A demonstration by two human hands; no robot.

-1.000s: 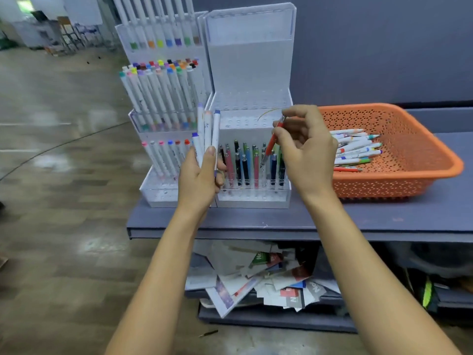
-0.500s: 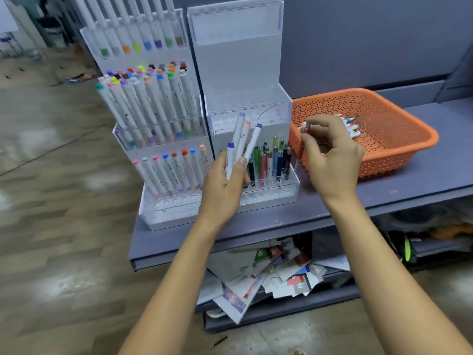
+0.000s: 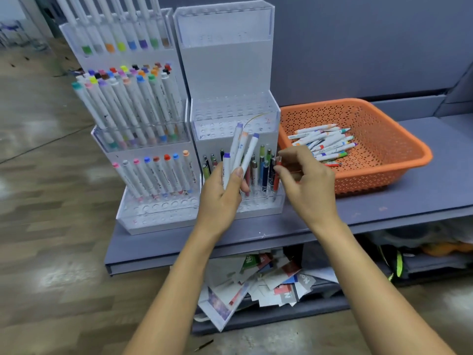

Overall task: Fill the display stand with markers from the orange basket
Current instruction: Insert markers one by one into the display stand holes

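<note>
Grip of the right hand (image 3: 309,183) pinches a red marker (image 3: 276,182) at the display stand (image 3: 230,73), right end, back from the orange basket (image 3: 416,160) beside it; left hand (image 3: 220,196) clasps four white markers (image 3: 242,149) before the stand; another slot looks nearly filled.

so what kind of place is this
Probably a stationery shop or its stockroom: tiered display stands full of markers on a grey shelf, an orange basket of loose ones beside them, and leaflets heaped underneath.
</note>
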